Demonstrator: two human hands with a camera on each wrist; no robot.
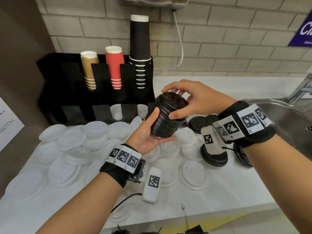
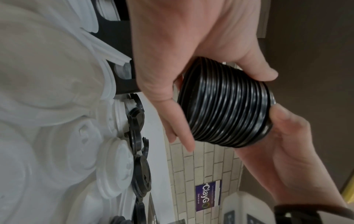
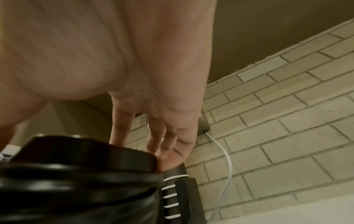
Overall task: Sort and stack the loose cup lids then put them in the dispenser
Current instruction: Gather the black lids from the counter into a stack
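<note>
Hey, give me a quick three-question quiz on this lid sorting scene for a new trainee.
1. True or false: both hands hold the stack of black lids.
2. Which colour are most loose lids on the counter? A white, B red, C brown.
3. Fill in: the tallest cup stack in the dispenser is ____.

Key: 1 true: left hand grips its side, right hand its top. 2 A. 3 black.

My forearms are bare. Each wrist carries a black fabric wrist wrap (image 1: 116, 173) fitted with a band of white marker tiles (image 1: 124, 157) printed in black square codes. A white marker block (image 1: 152, 185) hangs below each wrist, trailing a thin black cable (image 1: 125, 200).
</note>
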